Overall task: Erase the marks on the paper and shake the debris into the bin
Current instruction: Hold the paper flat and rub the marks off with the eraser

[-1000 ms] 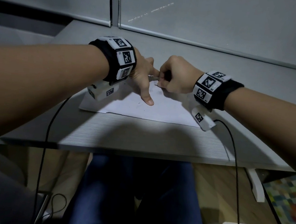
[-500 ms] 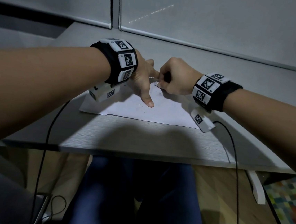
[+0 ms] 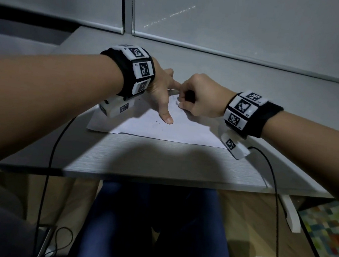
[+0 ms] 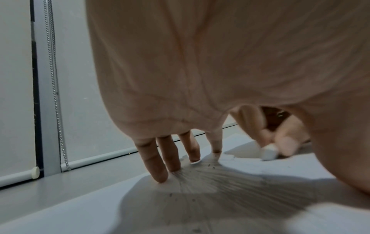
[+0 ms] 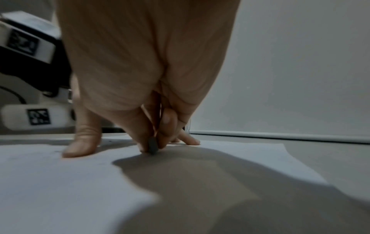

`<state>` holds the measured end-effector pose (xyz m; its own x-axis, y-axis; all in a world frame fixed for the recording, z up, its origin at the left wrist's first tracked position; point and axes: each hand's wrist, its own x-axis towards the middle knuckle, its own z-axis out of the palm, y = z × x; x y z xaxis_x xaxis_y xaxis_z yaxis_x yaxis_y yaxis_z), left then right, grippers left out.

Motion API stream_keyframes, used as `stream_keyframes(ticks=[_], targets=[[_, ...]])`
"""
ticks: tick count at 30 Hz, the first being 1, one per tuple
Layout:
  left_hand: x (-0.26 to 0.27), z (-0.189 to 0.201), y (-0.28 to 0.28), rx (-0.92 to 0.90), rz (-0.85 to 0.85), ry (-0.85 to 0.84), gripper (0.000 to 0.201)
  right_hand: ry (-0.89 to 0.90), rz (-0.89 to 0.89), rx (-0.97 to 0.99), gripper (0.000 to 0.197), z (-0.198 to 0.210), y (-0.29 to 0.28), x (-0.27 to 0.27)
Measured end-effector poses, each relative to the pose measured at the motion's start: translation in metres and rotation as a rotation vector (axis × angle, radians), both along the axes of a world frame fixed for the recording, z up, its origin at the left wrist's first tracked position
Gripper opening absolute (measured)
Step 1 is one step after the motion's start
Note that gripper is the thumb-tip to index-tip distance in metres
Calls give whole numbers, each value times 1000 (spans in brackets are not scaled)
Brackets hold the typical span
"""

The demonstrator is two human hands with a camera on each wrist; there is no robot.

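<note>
A white sheet of paper lies flat on the grey desk. My left hand presses it down with spread, straight fingers and thumb. My right hand pinches a small white eraser between thumb and fingertips, its lower end on the paper just right of my left index finger. In the right wrist view the eraser shows dark against the sheet. Dark eraser crumbs dot the paper under my left palm. The bin is not in view.
Closed roller blinds stand behind the desk, with a bead chain at the left. Black wrist cables hang over the desk's front edge. Below are my legs, a wooden floor and a colourful mat.
My right hand has shifted slightly with the eraser over the same spot of the paper. The left hand keeps its place on the sheet.
</note>
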<state>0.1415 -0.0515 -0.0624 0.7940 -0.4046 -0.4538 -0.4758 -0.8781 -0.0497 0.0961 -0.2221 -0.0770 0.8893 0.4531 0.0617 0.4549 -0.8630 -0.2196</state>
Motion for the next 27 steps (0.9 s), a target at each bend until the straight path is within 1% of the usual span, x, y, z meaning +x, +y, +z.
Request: stream_keyframes(ticks=[2,4,5,8,10,14,19,21,23,25,27], targets=[[-2,1,0,-2,5,2,123,50,51,-5,13,3,-2,-9],[-3,2,-2,-14,12,18,121,105,72,-5,14,7,-8,-13],[-3,2,-3,-26,23,30,121,100,57,1,15,9,-12,-10],[-7,2,-3,-80,69,63,121,-5,-61,90,15,10,-25,5],[-14,1,-1,-84,51,31,126,-17,-90,111,14,8,-27,9],[-18,-4,0,-75,-4,-48,132,42,-44,60,15,1,-16,3],[-20,-1,-1,-62,24,-45,132,-5,-100,-10,14,2,-8,13],[-19,0,-4,-46,25,-46,126,-16,-84,-41,14,2,-6,12],[-18,0,-5,-40,23,-42,121,-1,-24,-45,15,0,-4,4],[-17,-1,-6,-36,18,-44,120,32,47,-44,15,0,-4,-6],[-17,-1,-7,-31,19,-51,122,40,65,-40,16,2,-6,-7]])
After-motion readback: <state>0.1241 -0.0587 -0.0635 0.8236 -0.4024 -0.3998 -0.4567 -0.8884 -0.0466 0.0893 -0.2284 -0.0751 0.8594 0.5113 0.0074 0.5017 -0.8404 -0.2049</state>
